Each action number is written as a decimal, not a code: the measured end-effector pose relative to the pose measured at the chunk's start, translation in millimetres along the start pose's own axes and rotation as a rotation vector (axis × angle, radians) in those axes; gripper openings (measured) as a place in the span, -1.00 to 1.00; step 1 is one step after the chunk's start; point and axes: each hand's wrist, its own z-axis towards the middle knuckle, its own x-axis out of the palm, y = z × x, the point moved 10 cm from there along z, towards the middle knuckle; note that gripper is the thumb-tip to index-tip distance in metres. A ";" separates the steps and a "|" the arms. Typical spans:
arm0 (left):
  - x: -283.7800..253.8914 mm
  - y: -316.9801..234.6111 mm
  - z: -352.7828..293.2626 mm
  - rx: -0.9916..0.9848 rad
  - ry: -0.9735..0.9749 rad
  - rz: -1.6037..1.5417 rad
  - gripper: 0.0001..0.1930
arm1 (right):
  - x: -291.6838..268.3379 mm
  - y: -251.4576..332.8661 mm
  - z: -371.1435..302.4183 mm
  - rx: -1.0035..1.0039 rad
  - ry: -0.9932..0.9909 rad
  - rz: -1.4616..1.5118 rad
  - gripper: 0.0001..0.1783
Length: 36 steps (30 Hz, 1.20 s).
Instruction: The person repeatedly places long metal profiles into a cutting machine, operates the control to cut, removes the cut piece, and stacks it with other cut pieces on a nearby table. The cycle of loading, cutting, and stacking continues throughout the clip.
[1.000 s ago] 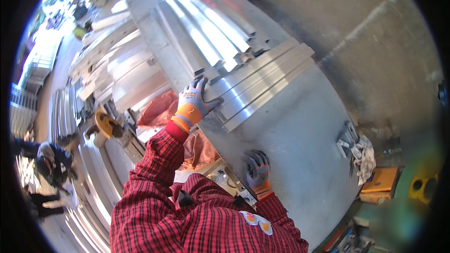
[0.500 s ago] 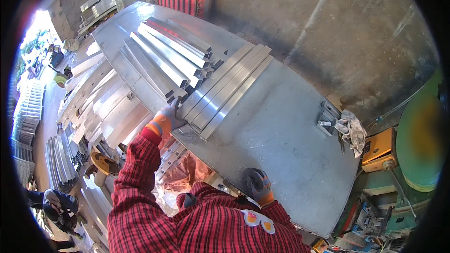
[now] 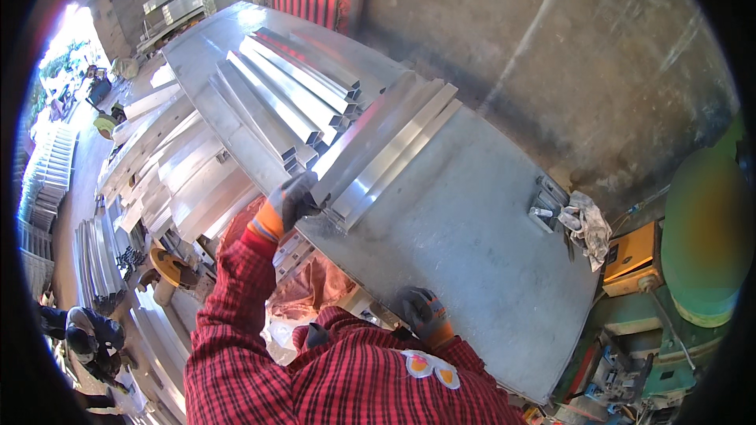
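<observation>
My left hand [image 3: 296, 200], in a dark and orange work glove, is closed on the near end of a rectangular metal tube [image 3: 364, 140]. That tube is raised or tilted and smeared by motion. Right beside it on the metal-topped table lie more shiny tubes [image 3: 403, 159], side by side and slanting away to the upper right. My right hand [image 3: 423, 313], gloved alike, rests at the table's near edge with loosely bent fingers and no object visible in it.
Several open-ended tubes [image 3: 287, 94] lie on the far left of the table [image 3: 480, 244]. Metal brackets [image 3: 545, 203] and a crumpled cloth [image 3: 587, 224] sit at its right edge. Green machinery [image 3: 701, 244] stands at right. Metal stock covers the floor at left, where a person [image 3: 93, 342] bends down.
My left hand has shifted slightly right and taken hold of a tube's end, and that tube has tilted up from the row. My right hand has stayed nearly in place.
</observation>
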 end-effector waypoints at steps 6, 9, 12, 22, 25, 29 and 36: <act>87.7 -6.5 -34.0 0.076 0.093 0.008 -0.62 | -9.8 -7.6 -1.6 0.072 -0.133 0.143 -0.70; 136.1 21.9 -36.5 -0.110 0.099 -0.402 -0.53 | -17.6 -5.0 9.4 0.078 -0.144 0.153 -0.71; 155.2 77.7 -29.5 -0.237 0.042 -0.214 -0.40 | -20.0 -4.0 13.3 0.141 -0.135 0.194 -0.72; 224.2 134.6 -57.2 -0.556 0.495 -1.032 -0.47 | -18.9 -124.3 1.8 0.449 -0.438 0.768 -0.58; 237.3 131.3 -68.8 -0.484 0.476 -1.063 -0.46 | -9.2 -146.4 35.4 0.739 -0.400 1.064 -0.53; 226.3 116.1 -80.9 -0.524 0.475 -0.502 -0.57 | -27.7 -107.2 71.2 0.801 -0.550 1.178 -0.56; 156.0 117.4 -71.4 -0.381 0.254 -0.217 -0.54 | -27.9 -119.4 66.2 0.840 -0.477 0.932 -0.59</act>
